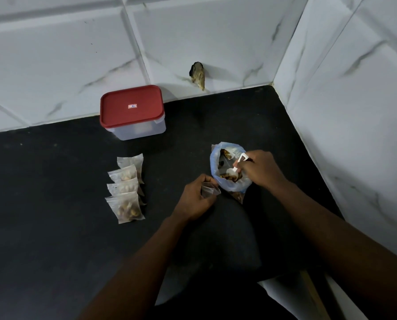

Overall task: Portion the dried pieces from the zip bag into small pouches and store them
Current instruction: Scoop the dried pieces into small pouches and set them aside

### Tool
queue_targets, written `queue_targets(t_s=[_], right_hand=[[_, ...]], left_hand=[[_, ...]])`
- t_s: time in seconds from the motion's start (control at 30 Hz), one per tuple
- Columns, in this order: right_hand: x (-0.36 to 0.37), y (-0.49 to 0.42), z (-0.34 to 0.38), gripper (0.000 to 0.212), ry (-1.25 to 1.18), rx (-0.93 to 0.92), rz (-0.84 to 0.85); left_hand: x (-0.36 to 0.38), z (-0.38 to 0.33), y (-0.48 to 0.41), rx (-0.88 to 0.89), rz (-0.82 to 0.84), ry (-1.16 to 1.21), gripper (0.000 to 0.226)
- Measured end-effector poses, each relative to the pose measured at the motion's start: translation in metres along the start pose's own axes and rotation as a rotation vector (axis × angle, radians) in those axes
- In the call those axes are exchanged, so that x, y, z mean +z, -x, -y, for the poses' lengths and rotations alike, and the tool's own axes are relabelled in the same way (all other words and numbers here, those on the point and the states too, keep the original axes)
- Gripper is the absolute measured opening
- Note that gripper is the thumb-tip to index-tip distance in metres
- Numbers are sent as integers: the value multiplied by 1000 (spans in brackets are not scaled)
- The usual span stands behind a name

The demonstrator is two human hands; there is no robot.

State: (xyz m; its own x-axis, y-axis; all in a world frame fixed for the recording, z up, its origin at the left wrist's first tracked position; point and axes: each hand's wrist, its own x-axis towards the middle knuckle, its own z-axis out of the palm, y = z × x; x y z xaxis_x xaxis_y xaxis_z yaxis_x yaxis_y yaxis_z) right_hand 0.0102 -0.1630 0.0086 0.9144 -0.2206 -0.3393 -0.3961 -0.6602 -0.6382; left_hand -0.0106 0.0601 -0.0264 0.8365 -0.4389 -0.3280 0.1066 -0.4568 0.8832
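Right hand (261, 168): fingers curled round the handle of a white scoop (232, 172), whose bowl sits inside the open mouth of the zip bag (212, 167), among the dried pieces (226, 177). The bag stands on the black counter (54, 181), directly under this hand.

Left hand (197, 197): just beside the bag, pinching a small clear pouch (210, 189) between thumb and fingers. I cannot tell whether it holds anything.

Well to the left of the left hand lie four filled pouches (126, 204) in an overlapping row. Beyond them, away from both hands, stands a clear container with a red lid (131, 107) - lid on.
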Motion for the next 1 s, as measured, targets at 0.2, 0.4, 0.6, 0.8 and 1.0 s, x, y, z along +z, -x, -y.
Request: queue_targets(t_s=[0.2, 0.4, 0.6, 0.8, 1.0], right_hand=[[-3, -5, 6, 6, -203, 213, 133], [0, -2, 2, 9, -295, 256, 115], [-4, -1, 1, 17, -472, 347, 116], [-13, 3, 0, 18, -637, 390, 138], [-17, 6, -7, 20, -800, 442, 144]], left_hand=[[1, -3, -1, -21, 10, 21, 30], [1, -3, -3, -20, 34, 1, 33], [0, -4, -3, -40, 33, 7, 34], [1, -3, 2, -17, 18, -30, 40], [-1, 9, 9, -55, -25, -225, 66]])
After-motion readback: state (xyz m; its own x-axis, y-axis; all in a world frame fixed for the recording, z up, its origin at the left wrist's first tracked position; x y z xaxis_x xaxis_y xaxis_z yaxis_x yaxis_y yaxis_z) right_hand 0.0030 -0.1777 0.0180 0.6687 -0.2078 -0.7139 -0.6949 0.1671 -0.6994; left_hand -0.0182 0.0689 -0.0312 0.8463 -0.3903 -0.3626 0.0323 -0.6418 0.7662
